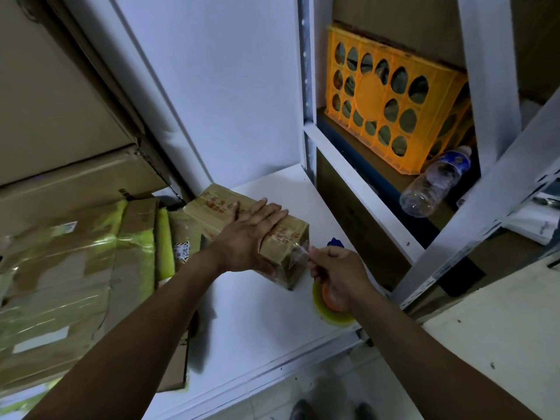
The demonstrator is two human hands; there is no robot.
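Note:
A small cardboard box [212,204] with red print lies on the white table [257,328]. My left hand [248,234] lies flat on its top, fingers straight, pressing it down. My right hand [336,274] grips a tape roll [327,313] with an orange core at the box's near right corner. A strip of clear tape [298,253] runs from the roll onto that corner. A blue object [335,242] peeks out just behind my right hand.
Taped cardboard boxes [60,283] are stacked at the left. A white metal shelf frame [363,189] stands at the right, holding an orange crate [391,98] and a lying plastic bottle [436,183]. A white wall panel [227,86] rises behind the table.

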